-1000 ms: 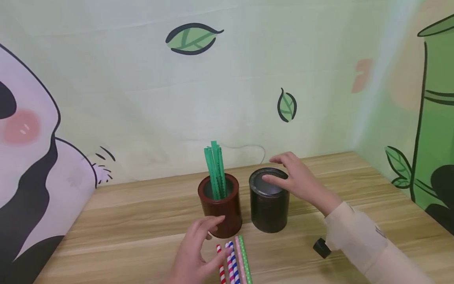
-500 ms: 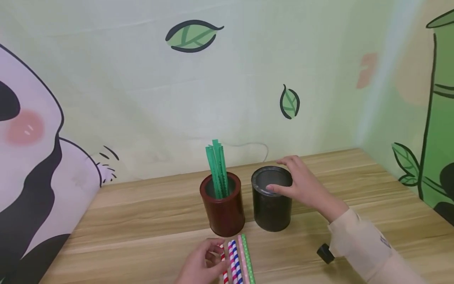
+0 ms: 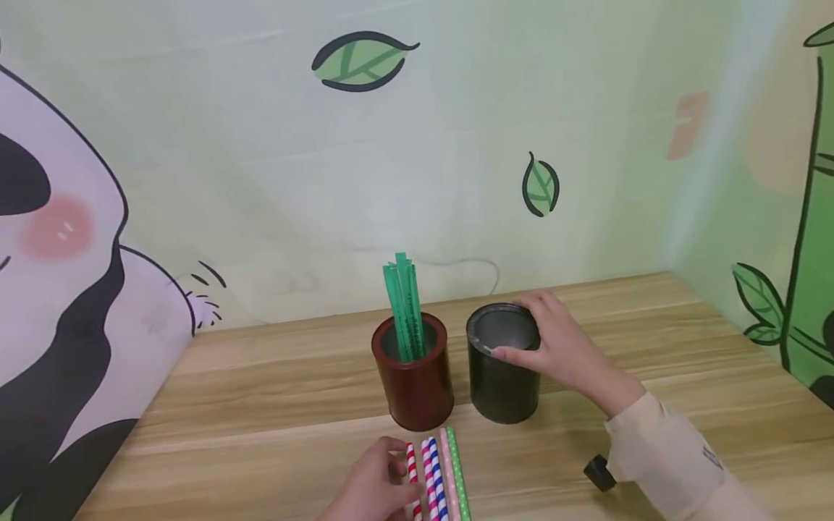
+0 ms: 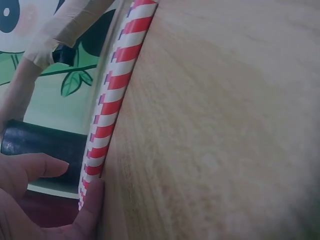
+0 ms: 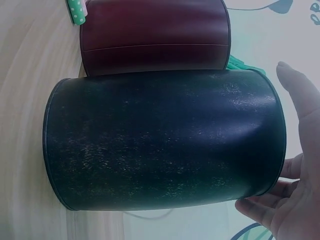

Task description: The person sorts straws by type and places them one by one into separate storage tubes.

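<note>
Beside the paper straws on the table, my left hand [image 3: 378, 481] bends its fingers at the red-striped paper straw [image 3: 412, 463]. In the left wrist view one fingertip [image 4: 94, 189] meets that straw near its end, and another digit stands apart above it. My right hand [image 3: 570, 347] reaches around the rim of the black cylindrical pen holder [image 3: 503, 391], thumb at the near side and fingers at the far side. Seen from the right wrist, the thumb [image 5: 300, 90] shows a gap from the rim, while fingertips lie right at the opposite edge. The holder stands upright.
A dark red pen holder [image 3: 420, 398] with several green strips [image 3: 405, 311] stands left of the black one. Pink-striped, blue-striped [image 3: 438, 474], pink and green-dotted [image 3: 457, 470] straws lie side by side. A small black object [image 3: 599, 472] shows at the right sleeve. A printed backdrop [image 3: 260, 181] rises behind.
My left hand has come down to the red-striped straw, its fingers drawing in. My right hand has closed in around the black holder's rim. The view has shifted slightly.
</note>
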The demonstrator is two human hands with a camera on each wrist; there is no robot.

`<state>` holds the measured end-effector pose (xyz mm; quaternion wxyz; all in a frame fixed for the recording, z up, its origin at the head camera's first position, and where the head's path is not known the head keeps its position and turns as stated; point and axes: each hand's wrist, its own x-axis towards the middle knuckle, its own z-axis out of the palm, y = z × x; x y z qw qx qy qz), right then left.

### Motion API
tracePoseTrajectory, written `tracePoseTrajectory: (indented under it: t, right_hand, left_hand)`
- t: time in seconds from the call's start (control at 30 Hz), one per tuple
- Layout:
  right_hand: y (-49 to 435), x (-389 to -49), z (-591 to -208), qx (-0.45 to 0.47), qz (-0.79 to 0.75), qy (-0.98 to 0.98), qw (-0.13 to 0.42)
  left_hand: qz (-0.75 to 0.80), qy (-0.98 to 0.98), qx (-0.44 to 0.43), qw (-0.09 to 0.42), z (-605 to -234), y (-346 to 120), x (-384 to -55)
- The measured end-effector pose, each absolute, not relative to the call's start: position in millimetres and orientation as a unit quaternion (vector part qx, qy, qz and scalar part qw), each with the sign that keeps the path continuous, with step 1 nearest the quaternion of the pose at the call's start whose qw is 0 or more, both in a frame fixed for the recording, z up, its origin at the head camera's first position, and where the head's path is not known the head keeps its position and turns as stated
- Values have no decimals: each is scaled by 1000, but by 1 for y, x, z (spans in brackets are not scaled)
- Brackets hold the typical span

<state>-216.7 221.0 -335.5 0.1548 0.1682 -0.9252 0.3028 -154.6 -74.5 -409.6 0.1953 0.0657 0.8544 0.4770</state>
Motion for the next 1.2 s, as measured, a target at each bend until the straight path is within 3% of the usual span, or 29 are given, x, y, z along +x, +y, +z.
tracePoseTrajectory:
  t: [0.17, 0.4, 1.2]
  right_hand:
    - [221, -215, -338, 161, 302, -927, 152]
    - [225, -214, -343, 162, 294, -928, 160]
    - [227, -211, -345, 167, 289, -931, 148]
  left_hand:
    - [457, 865, 31, 204, -408, -70, -156]
    - [458, 871, 62, 167, -409, -67, -153]
    - [458, 862, 35, 215, -403, -67, -154]
